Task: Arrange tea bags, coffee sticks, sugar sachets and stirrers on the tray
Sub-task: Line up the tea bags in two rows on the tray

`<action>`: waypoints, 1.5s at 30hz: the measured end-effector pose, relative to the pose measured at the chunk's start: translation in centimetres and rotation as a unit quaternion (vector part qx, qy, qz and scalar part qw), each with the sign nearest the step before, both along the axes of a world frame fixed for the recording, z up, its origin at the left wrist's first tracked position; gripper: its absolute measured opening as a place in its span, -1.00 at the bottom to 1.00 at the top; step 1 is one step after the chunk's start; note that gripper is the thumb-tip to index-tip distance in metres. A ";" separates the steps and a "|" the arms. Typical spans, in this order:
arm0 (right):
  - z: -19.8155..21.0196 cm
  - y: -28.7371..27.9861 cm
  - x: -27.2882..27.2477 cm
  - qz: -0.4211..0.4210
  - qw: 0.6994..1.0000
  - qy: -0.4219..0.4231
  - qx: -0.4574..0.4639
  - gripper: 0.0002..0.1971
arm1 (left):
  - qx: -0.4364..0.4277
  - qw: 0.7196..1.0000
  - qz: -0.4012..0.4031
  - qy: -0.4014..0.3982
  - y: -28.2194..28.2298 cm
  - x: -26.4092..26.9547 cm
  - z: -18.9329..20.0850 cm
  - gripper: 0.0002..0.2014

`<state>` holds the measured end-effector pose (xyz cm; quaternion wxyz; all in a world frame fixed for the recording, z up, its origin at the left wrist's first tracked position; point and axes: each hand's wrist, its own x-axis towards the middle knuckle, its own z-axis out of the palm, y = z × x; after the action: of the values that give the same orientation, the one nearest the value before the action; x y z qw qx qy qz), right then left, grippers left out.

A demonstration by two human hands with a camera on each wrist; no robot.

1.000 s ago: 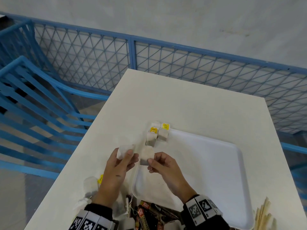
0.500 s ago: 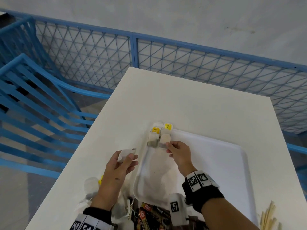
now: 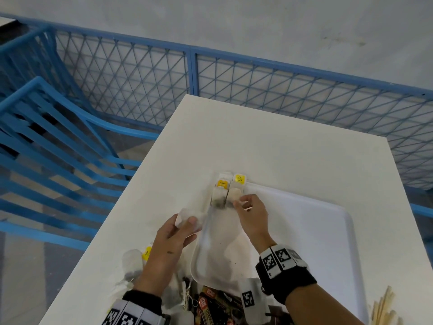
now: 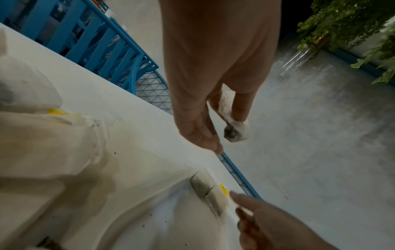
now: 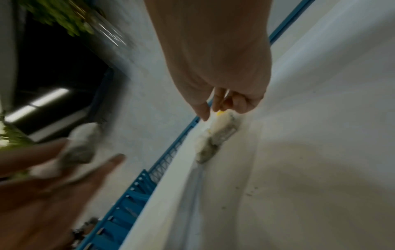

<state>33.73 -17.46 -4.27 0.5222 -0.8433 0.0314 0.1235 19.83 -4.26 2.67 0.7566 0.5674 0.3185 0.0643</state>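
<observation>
A white tray [image 3: 304, 231] lies on the white table. Several tea bags [image 3: 219, 195] with yellow tags lie at its far left corner. My right hand [image 3: 243, 204] is at that corner. Its thumb and fingers pinch the near end of a pale tea bag [image 3: 235, 194], which lies beside the others. The right wrist view shows the curled fingers [image 5: 218, 103] over that bag [image 5: 222, 123]. My left hand [image 3: 187, 225] hovers just left of the tray and holds another tea bag [image 3: 187, 215], seen hanging from the fingers as the held bag [image 4: 235, 130].
Loose tea bags [image 3: 133, 261] lie at the table's front left. Dark coffee sticks [image 3: 210, 303] are piled at the near edge and wooden stirrers [image 3: 384, 308] at the front right. A blue mesh fence [image 3: 281, 90] runs behind the table. Blue chairs [image 3: 58, 148] stand at the left.
My right hand carried a tea bag from beside the left hand out to the tray's far left corner and laid it next to the others. The left hand kept its bag and barely moved.
</observation>
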 end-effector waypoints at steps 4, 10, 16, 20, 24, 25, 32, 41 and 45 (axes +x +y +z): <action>3.4 0.2 -2.6 0.121 0.987 -0.001 0.107 -0.94 | 0.033 0.999 -0.024 0.002 0.1 -0.1 0.1 -0.80; 5.8 0.0 -5.2 0.297 0.943 0.046 0.144 -0.82 | 0.116 0.991 -0.067 0.001 0.4 -0.3 0.4 -0.87; 5.5 0.1 -5.6 0.283 0.953 0.046 0.095 -0.95 | 0.211 0.974 -0.066 0.046 2.1 -1.3 0.0 -0.96; 3.7 0.0 -4.5 0.164 0.975 0.096 0.118 -0.95 | 0.331 0.937 -0.075 0.084 4.4 -3.4 -0.6 -0.85; 2.0 0.0 -3.3 0.062 0.978 0.147 0.134 -0.93 | 0.421 0.875 -0.090 0.221 6.5 -6.4 -2.7 -0.84; 1.6 0.1 -3.1 0.055 0.980 0.146 0.120 -0.93 | 0.416 0.867 -0.092 0.259 6.8 -7.1 -3.2 -0.81; 0.0 1.9 -1.9 0.051 0.995 0.090 0.009 -0.84 | 0.335 0.887 -0.047 0.316 6.0 -8.2 -5.2 -0.54; -0.7 2.9 -1.2 0.045 0.995 0.067 -0.059 -0.80 | 0.257 0.935 0.022 0.244 7.1 -8.4 -5.9 -0.43; -0.7 2.8 -1.4 0.031 0.996 0.052 -0.065 -0.77 | 0.239 0.949 0.030 0.203 7.4 -8.7 -5.7 -0.40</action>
<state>32.34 -14.67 -4.93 0.4602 -0.8682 0.0402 0.1814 11.17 3.18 -3.02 0.5159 0.7228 0.4576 0.0441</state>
